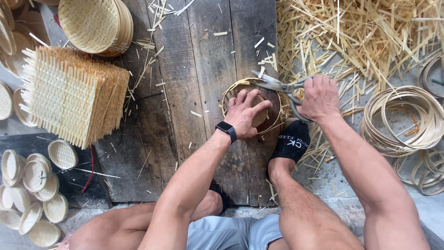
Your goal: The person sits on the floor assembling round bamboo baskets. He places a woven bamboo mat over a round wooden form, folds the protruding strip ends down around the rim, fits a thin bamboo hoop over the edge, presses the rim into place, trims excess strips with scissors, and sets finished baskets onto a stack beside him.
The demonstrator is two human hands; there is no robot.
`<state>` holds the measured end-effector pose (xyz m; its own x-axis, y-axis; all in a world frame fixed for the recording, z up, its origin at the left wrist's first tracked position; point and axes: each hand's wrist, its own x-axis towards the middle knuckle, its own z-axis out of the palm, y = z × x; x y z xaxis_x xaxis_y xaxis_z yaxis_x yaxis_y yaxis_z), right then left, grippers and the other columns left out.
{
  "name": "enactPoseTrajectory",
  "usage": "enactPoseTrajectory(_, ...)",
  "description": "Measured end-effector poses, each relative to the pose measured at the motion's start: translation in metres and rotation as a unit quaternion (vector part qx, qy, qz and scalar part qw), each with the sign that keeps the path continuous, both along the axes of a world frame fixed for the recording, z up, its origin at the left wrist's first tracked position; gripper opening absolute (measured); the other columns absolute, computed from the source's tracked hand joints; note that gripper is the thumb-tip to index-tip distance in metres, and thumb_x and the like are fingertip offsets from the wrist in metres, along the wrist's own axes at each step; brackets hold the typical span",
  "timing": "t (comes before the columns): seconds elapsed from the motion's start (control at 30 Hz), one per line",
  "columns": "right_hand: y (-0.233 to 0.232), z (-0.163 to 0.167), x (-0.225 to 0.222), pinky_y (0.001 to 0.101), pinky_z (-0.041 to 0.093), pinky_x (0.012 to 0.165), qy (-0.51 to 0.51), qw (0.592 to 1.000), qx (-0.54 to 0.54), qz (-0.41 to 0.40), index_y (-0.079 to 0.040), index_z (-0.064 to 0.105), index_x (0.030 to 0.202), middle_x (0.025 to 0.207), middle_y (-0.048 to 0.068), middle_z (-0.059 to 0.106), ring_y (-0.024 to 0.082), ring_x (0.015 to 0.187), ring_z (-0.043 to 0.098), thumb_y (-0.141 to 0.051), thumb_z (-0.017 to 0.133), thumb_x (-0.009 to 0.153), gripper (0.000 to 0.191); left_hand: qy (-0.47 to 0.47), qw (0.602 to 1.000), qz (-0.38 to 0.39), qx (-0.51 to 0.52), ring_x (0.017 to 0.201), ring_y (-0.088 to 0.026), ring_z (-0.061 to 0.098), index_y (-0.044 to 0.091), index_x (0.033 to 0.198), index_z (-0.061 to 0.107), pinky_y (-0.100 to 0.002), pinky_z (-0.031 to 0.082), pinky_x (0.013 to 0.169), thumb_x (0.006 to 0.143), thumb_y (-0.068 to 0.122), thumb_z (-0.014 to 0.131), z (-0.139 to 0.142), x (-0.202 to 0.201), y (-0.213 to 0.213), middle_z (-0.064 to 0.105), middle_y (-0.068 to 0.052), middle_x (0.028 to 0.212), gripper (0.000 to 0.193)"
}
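Observation:
My left hand [244,113], a dark watch on its wrist, presses down on a round wooden form inside a small woven bamboo basket [230,94] that sits on a dark wooden board [199,69]. My right hand [318,98] grips grey metal shears [275,85]. The blades reach left over the basket's far rim. My foot in a black sock [290,141] rests just right of the basket.
A stack of square woven bamboo mats [69,95] lies at left, with round woven trays [95,25] behind it and several small round lids [32,185] at lower left. Loose bamboo trimmings [360,37] pile at upper right. Coiled bamboo hoops [407,120] lie at right.

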<state>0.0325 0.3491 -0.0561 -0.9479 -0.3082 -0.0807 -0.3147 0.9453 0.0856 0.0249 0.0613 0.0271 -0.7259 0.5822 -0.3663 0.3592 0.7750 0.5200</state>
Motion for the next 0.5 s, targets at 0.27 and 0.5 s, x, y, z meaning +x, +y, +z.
enactPoseTrajectory(0.27, 0.027, 0.003, 0.003, 0.0365, 0.047, 0.059, -0.072, 0.996, -0.055, -0.027, -0.005, 0.065, 0.085, 0.082, 0.013, 0.06, 0.022, 0.073, 0.056, -0.041, 0.072, 0.092, 0.037, 0.096, 0.953, 0.281, 0.053, 0.138, -0.046, 0.03, 0.017, 0.154, 0.033, -0.063, 0.028, 0.113, 0.06, 0.033, 0.093, -0.009, 0.025, 0.018, 0.032, -0.023, 0.15, 0.112)
enactPoseTrajectory(0.5, -0.002, 0.008, 0.008, 0.0373, 0.05, 0.07, -0.007, 0.999, -0.032, -0.026, -0.003, 0.064, 0.084, 0.082, 0.013, 0.059, 0.025, 0.077, 0.059, -0.04, 0.076, 0.071, 0.042, 0.105, 0.974, 0.192, 0.051, 0.136, -0.042, 0.037, 0.023, 0.149, 0.044, -0.058, 0.032, 0.112, 0.058, 0.029, 0.088, -0.021, 0.024, 0.013, 0.04, -0.018, 0.146, 0.102)
